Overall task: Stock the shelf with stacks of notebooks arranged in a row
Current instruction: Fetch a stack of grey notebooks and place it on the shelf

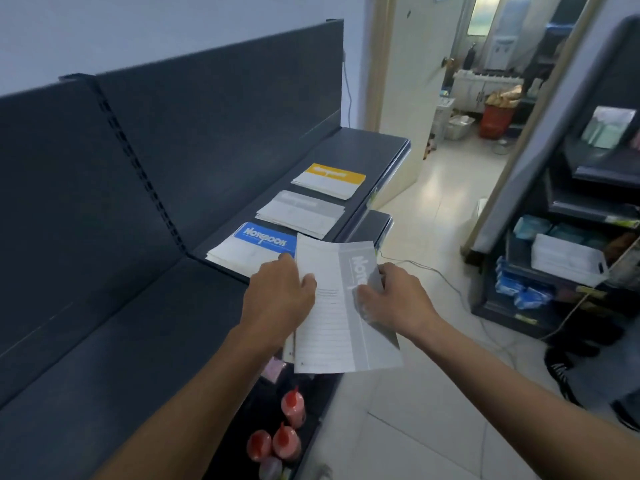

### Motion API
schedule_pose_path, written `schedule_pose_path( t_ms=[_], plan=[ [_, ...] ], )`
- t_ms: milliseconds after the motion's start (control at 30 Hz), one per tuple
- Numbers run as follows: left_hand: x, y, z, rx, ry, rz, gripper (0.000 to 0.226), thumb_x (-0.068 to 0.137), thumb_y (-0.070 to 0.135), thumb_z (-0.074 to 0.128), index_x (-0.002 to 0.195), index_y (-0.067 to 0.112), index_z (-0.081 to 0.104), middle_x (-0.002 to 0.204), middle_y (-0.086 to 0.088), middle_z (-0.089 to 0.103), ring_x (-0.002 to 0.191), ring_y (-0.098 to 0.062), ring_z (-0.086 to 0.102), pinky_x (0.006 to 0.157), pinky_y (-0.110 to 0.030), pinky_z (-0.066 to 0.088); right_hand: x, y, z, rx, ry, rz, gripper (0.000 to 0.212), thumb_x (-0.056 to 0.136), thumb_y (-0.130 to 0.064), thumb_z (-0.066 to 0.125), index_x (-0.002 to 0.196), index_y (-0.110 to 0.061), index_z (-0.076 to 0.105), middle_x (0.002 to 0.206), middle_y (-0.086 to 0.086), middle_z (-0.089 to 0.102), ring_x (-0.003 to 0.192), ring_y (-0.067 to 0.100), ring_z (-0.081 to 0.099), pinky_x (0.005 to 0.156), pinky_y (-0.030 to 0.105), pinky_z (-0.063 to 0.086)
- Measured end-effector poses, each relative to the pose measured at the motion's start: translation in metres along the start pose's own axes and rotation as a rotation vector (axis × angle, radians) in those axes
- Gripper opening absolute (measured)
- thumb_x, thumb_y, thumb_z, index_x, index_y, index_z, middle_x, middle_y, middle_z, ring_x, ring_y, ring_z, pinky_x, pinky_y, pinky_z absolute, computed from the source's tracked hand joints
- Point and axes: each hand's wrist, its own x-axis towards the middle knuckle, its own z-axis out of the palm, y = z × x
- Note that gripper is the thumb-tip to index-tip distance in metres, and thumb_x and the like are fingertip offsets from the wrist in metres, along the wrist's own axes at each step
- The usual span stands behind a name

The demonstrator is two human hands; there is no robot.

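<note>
Both the left hand (277,299) and right hand (398,299) are pinching the grey notebook (332,323); hold it level while lowering squarely onto the grey stack (301,213) at 11 o'clock.

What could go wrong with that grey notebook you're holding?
The grey notebook is pinched only at its sides by the left hand and right hand, out past the front edge of the shelf, so it might slip and drop onto the red bottles below. The left hand is also close by the blue stack and could nudge it crooked. And the notebook might land on that blue stack instead of the grey stack further along.
</note>
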Motion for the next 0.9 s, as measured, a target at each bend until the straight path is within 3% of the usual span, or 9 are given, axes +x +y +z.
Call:
schedule_pose_path(
  t_ms=[167,300,467,667,800,900],
  plan=[
    [0.071,0.021,0.019,-0.058,0.004,0.077,0.027,0.098,0.041,0.052,0.102,0.014,0.054,0.095,-0.003,0.063,0.079,-0.017,0.055,0.063,-0.031,0.042,0.062,-0.002,-0.024,0.024,0.044,0.043,0.027,0.082,-0.037,0.056,0.103,-0.021,0.061,0.096,-0.003,0.07,0.088,0.022,0.067,0.082,0.042,0.058],
    [0.12,0.042,0.034,-0.08,0.012,0.129,0.026,0.098,0.039,0.053,0.092,0.014,0.051,0.094,-0.004,0.065,0.078,-0.02,0.06,0.061,-0.033,0.046,0.108,0.003,-0.04,0.034,0.069,0.048,0.032,0.082,-0.041,0.056,0.109,-0.025,0.061,0.104,-0.004,0.071,0.092,0.021,0.068,0.083,0.043,0.059],
    [0.175,0.078,0.055,-0.072,0.022,0.168,0.025,0.096,0.036,0.055,0.098,0.012,0.055,0.098,-0.004,0.064,0.084,-0.022,0.059,0.066,-0.031,0.04,0.166,0.017,-0.068,0.021,0.099,0.064,0.034,0.087,-0.041,0.059,0.116,-0.022,0.06,0.108,-0.002,0.071,0.092,0.022,0.068,0.083,0.042,0.058],
    [0.241,0.136,0.09,-0.02,0.045,0.159,0.026,0.095,0.037,0.053,0.097,0.012,0.052,0.098,-0.004,0.057,0.089,-0.026,0.057,0.071,-0.035,0.043,0.247,0.047,-0.108,0.032,0.063,0.056,0.036,0.089,-0.04,0.059,0.12,-0.021,0.058,0.108,-0.001,0.07,0.092,0.022,0.068,0.084,0.043,0.059],
    [0.28,0.172,0.111,-0.02,0.026,0.105,0.034,0.095,0.042,0.054,0.108,0.011,0.057,0.104,-0.004,0.059,0.095,-0.025,0.058,0.074,-0.035,0.045,0.299,0.067,-0.14,0.029,0.014,0.033,0.03,0.088,-0.036,0.059,0.114,-0.021,0.058,0.103,-0.001,0.07,0.09,0.021,0.068,0.082,0.04,0.058],
    [0.308,0.2,0.123,-0.04,0.053,0.067,0.032,0.094,0.042,0.056,0.108,0.014,0.058,0.104,0.0,0.059,0.09,-0.021,0.054,0.071,-0.034,0.041,0.337,0.078,-0.165,0.002,-0.02,-0.005,0.029,0.088,-0.035,0.058,0.113,-0.019,0.058,0.1,-0.001,0.069,0.09,0.022,0.067,0.082,0.041,0.058]
  ],
)
